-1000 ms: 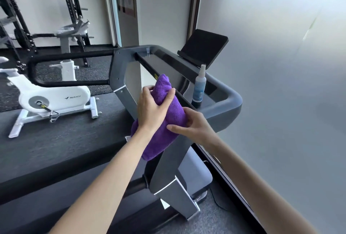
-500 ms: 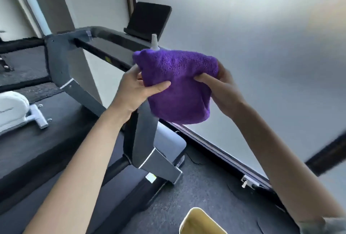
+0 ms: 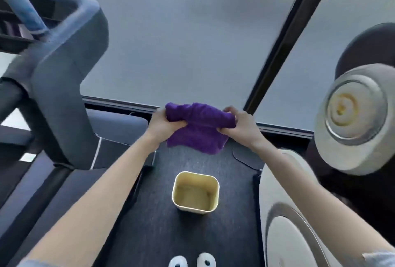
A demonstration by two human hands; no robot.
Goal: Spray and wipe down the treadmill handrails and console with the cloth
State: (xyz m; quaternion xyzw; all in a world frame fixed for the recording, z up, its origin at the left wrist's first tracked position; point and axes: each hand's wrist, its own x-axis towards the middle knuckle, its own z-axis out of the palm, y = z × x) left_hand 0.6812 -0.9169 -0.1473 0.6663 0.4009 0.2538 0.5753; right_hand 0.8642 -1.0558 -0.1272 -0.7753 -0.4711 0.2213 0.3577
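A purple cloth (image 3: 196, 129) hangs bunched between both hands, out in front of me and low over the dark floor. My left hand (image 3: 165, 124) grips its left end and my right hand (image 3: 238, 126) grips its right end. The grey treadmill upright and handrail corner (image 3: 64, 70) stand to the left, apart from the cloth. A blurred spray bottle (image 3: 25, 10) rests on the console tray at the top left.
A cream square bin (image 3: 195, 192), open on top, sits on the dark floor mat below the cloth. A white round exercise machine (image 3: 352, 121) crowds the right side. A frosted glass wall (image 3: 192, 31) with a dark frame runs ahead. White shoe tips (image 3: 192, 261) show at the bottom.
The cloth has come off the treadmill post and moved right and down, held by both hands over the bin. The view has swung right, away from the console.
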